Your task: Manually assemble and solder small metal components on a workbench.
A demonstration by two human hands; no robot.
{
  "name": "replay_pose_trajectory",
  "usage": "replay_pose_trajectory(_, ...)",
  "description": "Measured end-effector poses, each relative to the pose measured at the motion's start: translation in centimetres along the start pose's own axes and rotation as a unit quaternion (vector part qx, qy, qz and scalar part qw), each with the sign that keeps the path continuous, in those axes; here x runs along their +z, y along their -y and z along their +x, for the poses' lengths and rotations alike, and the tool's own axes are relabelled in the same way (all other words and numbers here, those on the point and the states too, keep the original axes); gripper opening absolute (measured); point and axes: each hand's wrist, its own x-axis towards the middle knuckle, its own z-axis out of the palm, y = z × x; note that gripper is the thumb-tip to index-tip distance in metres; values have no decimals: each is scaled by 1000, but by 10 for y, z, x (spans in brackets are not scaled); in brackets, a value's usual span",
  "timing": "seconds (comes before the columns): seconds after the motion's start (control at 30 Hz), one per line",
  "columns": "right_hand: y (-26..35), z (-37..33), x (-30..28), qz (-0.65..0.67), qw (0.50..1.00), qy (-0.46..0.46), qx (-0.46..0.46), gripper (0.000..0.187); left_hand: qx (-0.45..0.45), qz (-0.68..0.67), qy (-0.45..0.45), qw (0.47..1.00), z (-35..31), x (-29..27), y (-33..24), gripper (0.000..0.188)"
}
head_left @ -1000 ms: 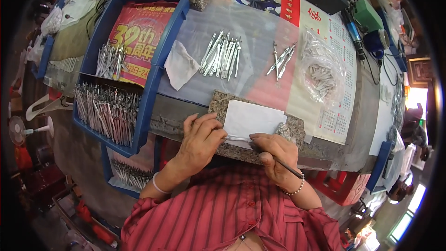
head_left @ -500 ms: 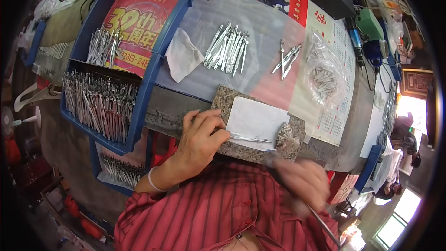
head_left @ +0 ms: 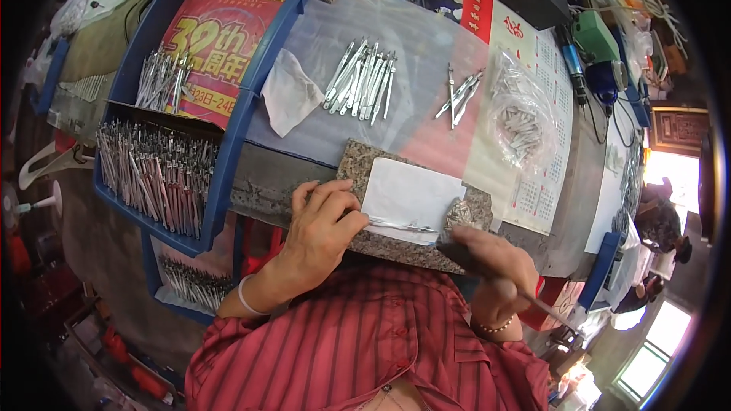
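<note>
My left hand (head_left: 324, 221) rests at the left edge of a granite slab (head_left: 358, 161), thumb and fingers closed on the end of a slim silver metal piece (head_left: 400, 225). That piece lies along the lower edge of a white paper sheet (head_left: 411, 192) on the slab. In my right hand (head_left: 499, 259) is a tool with a dark, thick end (head_left: 461, 257) and a long thin shaft (head_left: 552, 312) reaching back past the wrist; blur hides its exact kind. The dark end hovers close to the slab's lower right. A small crumpled clear bag (head_left: 459, 215) sits beside the paper.
Beyond the slab lie a row of slim silver pieces (head_left: 362, 80), a smaller group (head_left: 461, 97) and a clear bag of small metal parts (head_left: 521, 129). At left, a blue tray (head_left: 237, 125) holds many more, with a white cloth (head_left: 289, 95) beside it.
My right hand has moved up and a little left, bringing the tool's dark end nearer the slab. My left hand keeps its hold at the paper's edge. The whole view has shifted slightly.
</note>
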Motion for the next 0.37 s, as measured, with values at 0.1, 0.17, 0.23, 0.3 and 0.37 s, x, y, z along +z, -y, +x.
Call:
replay_pose_trajectory(0.1,-8,12,15,-146,981,100,-74,17,-1,8,4,1000,0,0,-1,15)
replay_pose_trajectory(0.17,-26,13,29,-93,983,158,-15,18,-2,10,4,1000,1,-1,-1,15)
replay_pose_trajectory(0.23,-23,16,22,-43,977,171,117,25,-7,13,9,1000,-1,0,0,15)
replay_pose_trajectory(0.3,-33,0,15,83,977,83,176,18,-4,16,8,1000,-2,1,-2,15)
replay_pose_trajectory(0.37,-26,-14,1,231,934,41,270,46,-4,22,7,1000,-1,2,-2,15)
